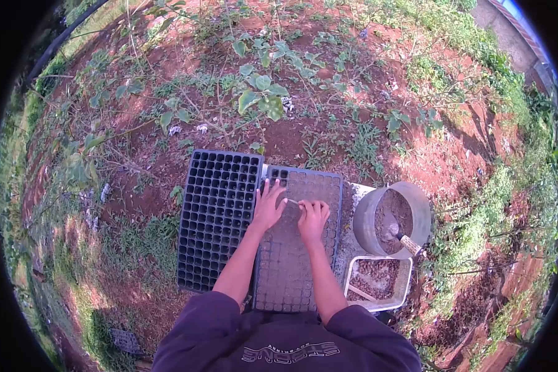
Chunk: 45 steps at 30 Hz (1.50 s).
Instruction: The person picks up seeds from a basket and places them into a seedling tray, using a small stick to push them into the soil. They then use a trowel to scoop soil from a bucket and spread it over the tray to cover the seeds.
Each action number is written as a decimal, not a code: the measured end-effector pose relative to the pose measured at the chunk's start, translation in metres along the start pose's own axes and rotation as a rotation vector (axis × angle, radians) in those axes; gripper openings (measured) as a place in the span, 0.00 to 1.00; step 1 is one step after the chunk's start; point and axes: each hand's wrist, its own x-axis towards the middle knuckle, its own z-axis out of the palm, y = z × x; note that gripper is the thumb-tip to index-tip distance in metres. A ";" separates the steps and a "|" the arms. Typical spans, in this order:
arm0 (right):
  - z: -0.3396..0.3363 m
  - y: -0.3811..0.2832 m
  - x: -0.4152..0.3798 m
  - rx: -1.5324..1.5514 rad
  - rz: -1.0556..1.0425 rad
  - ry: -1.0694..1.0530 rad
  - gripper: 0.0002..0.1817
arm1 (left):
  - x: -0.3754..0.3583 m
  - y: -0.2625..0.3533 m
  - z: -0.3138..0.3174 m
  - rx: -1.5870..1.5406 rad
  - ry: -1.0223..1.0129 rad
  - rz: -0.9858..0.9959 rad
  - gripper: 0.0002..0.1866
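A seedling tray filled with soil (285,266) lies in front of me, with some dark, unfilled cells at its top left corner. My left hand (269,206) rests over the upper left part of this tray, fingers spread, its thumb near a thin pale stick (293,201). Curled fingers of my right hand (314,218) grip the stick's other end, low over the soil. Its full length is partly hidden by the fingers. Left of the filled tray, an empty black seedling tray (220,217) lies alongside, near my left forearm.
To the right stands a round metal container (367,217) of soil, holding a trowel (409,244). Below it, a white rectangular tub (405,288) contains small brown pieces and a pale strip. Leafy plants (263,96) rise beyond the trays from reddish ground.
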 end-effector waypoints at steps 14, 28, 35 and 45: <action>-0.045 -0.059 -0.059 0.118 -0.105 -0.058 0.07 | -0.099 0.019 -0.038 -0.291 0.245 0.056 0.07; -0.086 -0.164 -0.109 0.219 0.081 0.354 0.13 | -0.175 0.005 -0.105 -0.455 0.508 -0.035 0.04; -0.088 -0.161 -0.108 1.095 0.560 0.026 0.12 | -0.183 -0.002 -0.098 -0.828 0.520 -0.158 0.04; -0.095 -0.153 -0.110 1.011 0.257 -0.200 0.08 | -0.182 0.014 -0.081 -0.974 0.467 -0.080 0.07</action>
